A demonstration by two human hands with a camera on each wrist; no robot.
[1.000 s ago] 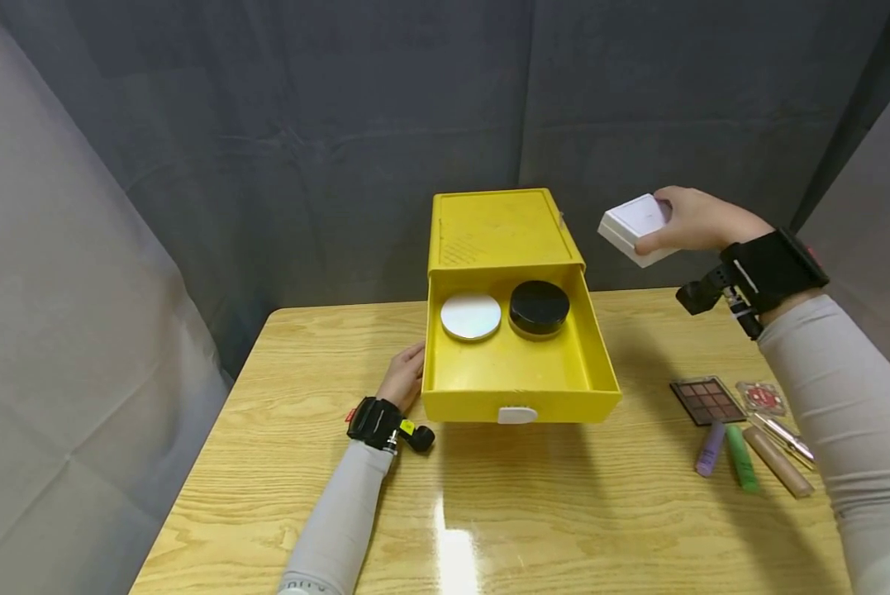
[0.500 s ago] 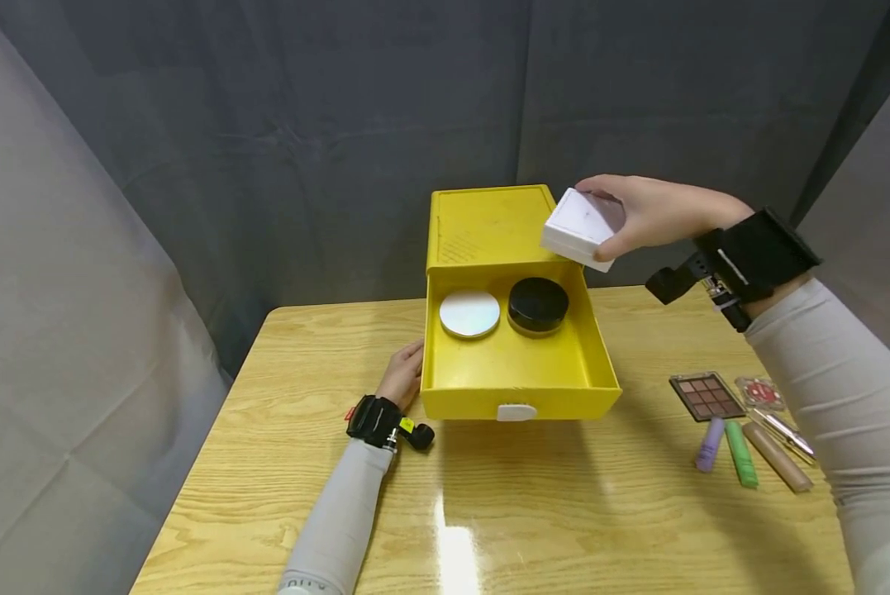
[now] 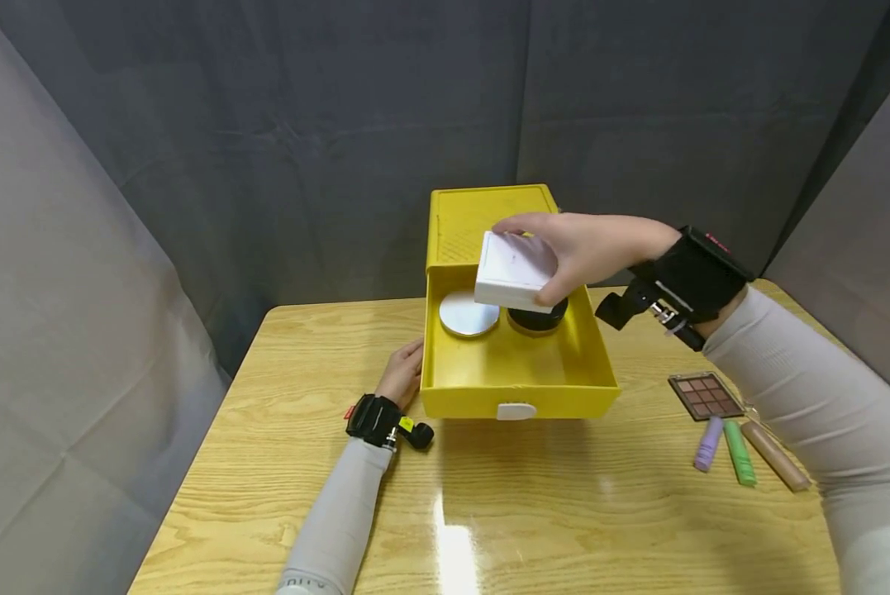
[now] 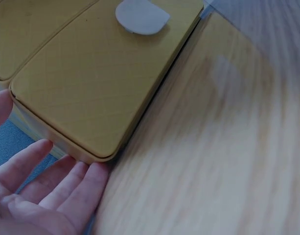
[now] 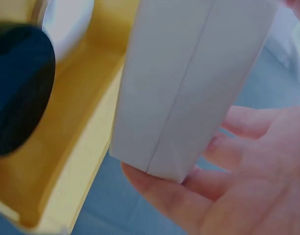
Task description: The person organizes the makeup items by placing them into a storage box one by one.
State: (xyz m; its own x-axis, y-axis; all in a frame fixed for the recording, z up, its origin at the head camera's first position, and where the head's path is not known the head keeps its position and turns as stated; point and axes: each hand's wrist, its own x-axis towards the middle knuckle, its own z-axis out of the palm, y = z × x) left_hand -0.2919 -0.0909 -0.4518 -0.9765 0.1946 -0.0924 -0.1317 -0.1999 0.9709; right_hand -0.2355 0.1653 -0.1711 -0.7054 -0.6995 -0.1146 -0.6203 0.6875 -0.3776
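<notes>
1. Right now, starting at the left of the yellow drawer [image 3: 517,364]: the left hand [image 3: 402,373] rests on the surface [image 3: 281,430] against the drawer's left front corner. The left wrist view shows its fingers [image 4: 57,183] relaxed and nearly straight, tips touching the drawer's front face, gripping nothing.

2. Over the drawer itself: it stands pulled out from its yellow case [image 3: 489,219], with a white tab handle [image 3: 516,411] at the front. Inside, at the back, a silver round compact [image 3: 468,312] lies left of a black round jar [image 3: 538,316]. Those two look already stowed, and the front half of the drawer floor lies bare.

3. Above the back of the drawer: the white square box [image 3: 513,272] is in the air, tilted, not yet touching the drawer. The right hand [image 3: 589,248] holds it from above and the right, thumb under the near edge, fingers [image 5: 238,161] spread along its far side, as the right wrist view shows close up. The wrist is bent down, forearm reaching in from the right.

4. Right of the drawer, on the surface: an eyeshadow palette [image 3: 706,396] lies well apart from it, then a purple tube [image 3: 708,444], a green tube [image 3: 740,453] and a tan tube [image 3: 774,457] side by side.

5. My judgement: roughly midway. Two items in, the box about to go down, and the palette and three tubes left outside.
</notes>
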